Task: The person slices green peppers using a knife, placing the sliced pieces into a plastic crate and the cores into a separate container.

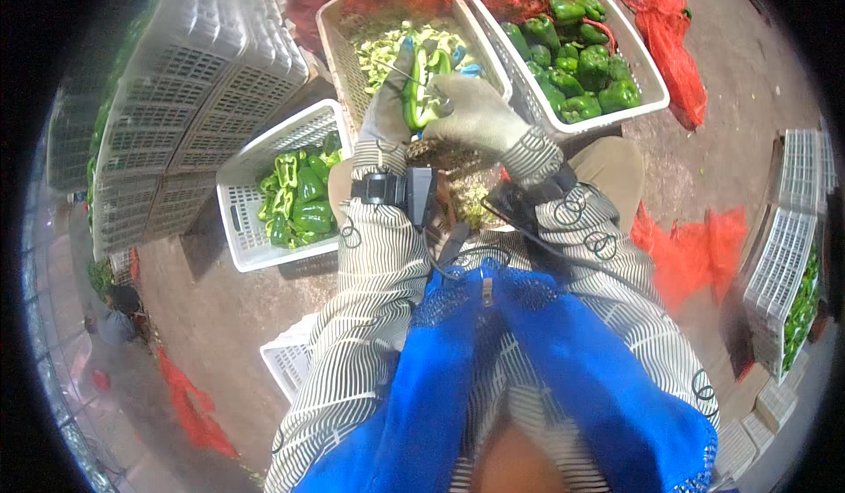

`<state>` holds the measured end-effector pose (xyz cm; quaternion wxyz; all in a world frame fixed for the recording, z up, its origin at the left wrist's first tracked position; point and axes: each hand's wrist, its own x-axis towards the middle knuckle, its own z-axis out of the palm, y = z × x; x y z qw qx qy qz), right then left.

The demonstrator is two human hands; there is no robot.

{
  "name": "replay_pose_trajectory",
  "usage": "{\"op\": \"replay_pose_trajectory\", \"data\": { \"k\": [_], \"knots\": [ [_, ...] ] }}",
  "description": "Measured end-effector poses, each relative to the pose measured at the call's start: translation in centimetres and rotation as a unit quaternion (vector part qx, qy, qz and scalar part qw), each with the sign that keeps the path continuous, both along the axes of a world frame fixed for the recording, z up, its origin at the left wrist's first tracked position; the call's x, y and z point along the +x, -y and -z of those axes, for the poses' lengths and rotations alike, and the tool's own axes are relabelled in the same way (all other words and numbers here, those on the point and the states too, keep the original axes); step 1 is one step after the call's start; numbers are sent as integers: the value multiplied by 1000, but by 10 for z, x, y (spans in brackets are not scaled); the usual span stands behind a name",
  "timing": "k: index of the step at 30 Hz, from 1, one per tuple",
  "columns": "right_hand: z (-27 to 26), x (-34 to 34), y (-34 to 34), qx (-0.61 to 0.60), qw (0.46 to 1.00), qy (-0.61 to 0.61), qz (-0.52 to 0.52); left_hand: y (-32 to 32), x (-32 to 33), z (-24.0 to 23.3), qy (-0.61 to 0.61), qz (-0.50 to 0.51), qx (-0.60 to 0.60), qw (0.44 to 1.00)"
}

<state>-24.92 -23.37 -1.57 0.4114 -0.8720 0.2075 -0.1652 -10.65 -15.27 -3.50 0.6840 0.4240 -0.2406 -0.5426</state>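
Note:
My left hand [388, 111], in a pale glove, grips a green bell pepper [417, 90] that is split open lengthwise. From the other side my right hand [476, 111], gloved too, holds the same pepper, its fingers curled at the cut side. A thin dark strip crosses the pepper near my left fingers; I cannot tell what it is. Both hands are over the near end of a white plastic crate [337, 44] with pale pepper cores and trimmings [375, 57] in it. Part of the pepper is hidden behind my right fingers.
Whole green bell peppers [594, 67] fill a crate [650, 83] at upper right. Cut pepper halves [297, 189] lie in a crate [241, 229] at left. Stacked crates [191, 90] stand far left. Red mesh bags [686, 249] lie on the floor. Cables run along my forearms.

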Motion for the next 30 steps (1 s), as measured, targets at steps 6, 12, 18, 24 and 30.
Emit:
{"op": "replay_pose_trajectory", "data": {
  "k": [6,12,18,24,30],
  "knots": [
    [0,21,-30,27,991,115,63,-20,20,12,-58,-90,-49,993],
    [-44,55,11,-127,959,166,192,-47,47,28,-423,-115,-138,888],
    [-48,69,-22,-106,994,20,35,-42,39,20,-206,-116,-214,948],
    [-21,76,-32,294,944,99,114,-41,30,11,-169,-179,-118,962],
    [-23,66,-27,190,981,22,-16,-33,13,3,-105,-232,-76,964]
  ]
}}
